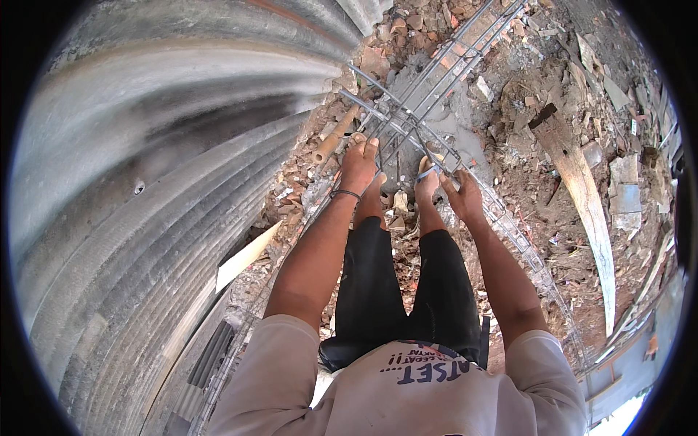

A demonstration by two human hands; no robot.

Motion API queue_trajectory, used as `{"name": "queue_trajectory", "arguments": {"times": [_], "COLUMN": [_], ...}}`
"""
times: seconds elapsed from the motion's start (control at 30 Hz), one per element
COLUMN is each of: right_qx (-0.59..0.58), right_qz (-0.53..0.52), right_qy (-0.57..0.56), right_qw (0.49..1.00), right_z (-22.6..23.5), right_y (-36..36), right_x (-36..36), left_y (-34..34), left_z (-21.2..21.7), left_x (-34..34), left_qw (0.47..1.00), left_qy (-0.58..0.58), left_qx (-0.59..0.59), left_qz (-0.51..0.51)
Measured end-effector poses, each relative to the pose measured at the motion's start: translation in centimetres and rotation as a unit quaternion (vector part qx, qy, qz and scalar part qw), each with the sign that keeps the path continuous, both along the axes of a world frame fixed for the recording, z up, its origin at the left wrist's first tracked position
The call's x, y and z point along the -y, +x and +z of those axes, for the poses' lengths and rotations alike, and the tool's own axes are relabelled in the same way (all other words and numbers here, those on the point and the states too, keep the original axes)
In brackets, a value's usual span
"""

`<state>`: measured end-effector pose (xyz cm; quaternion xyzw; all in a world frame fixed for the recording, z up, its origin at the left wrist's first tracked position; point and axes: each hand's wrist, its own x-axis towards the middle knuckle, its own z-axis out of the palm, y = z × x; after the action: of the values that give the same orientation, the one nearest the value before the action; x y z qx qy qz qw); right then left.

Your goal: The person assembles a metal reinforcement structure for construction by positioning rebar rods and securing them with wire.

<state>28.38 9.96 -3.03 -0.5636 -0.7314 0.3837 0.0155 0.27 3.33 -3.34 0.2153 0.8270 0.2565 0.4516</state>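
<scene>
Two steel rebar cages [407, 118] cross in front of me, with their bars overlapping over a patch of grey concrete [463, 138]. My left hand [358, 167], a dark band at its wrist, is closed on the rebar cage just left of the crossing. Right of my feet, my right hand [464, 196] is at the other cage's near side with its fingers bent together. A thin dark rod [429, 151] slants from the crossing toward that hand. What the right fingers hold is hidden. My sandalled feet [427, 176] stand between the hands, beneath the cages.
Grey corrugated sheets [167, 167] rise close on the left. A bamboo or pipe piece [337, 134] lies beside the left hand. Broken brick and soil [538, 182] cover the ground. A long weathered plank [587, 196] lies to the right, and the cage [534, 261] runs back past my right arm.
</scene>
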Motion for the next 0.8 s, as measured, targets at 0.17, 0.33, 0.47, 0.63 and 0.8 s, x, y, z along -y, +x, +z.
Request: {"name": "queue_trajectory", "arguments": {"times": [0.17, 0.33, 0.47, 0.63, 0.8], "right_qx": [-0.063, -0.103, -0.153, -0.291, -0.315], "right_qz": [-0.08, -0.124, -0.184, -0.354, -0.399], "right_qy": [0.005, -0.253, -0.476, -0.574, -0.613], "right_qw": [0.995, 0.954, 0.846, 0.679, 0.605], "right_z": [2.2, 3.8, 6.8, 6.6, 7.1], "right_y": [0.2, -1.7, -5.4, -6.6, -7.2], "right_x": [-2.5, -6.5, -6.0, -5.1, -5.7], "left_y": [0.3, 0.5, 0.2, 0.7, 0.1], "left_z": [0.0, 0.1, 0.7, 0.7, 0.5], "left_x": [-0.2, -0.4, -0.8, -0.9, -0.3], "left_qw": [0.999, 0.999, 0.997, 0.995, 0.995], "left_qy": [-0.028, -0.015, 0.004, 0.015, -0.051], "left_qx": [0.005, 0.012, 0.075, 0.086, 0.085], "left_qz": [-0.023, -0.029, 0.026, 0.038, 0.018]}}
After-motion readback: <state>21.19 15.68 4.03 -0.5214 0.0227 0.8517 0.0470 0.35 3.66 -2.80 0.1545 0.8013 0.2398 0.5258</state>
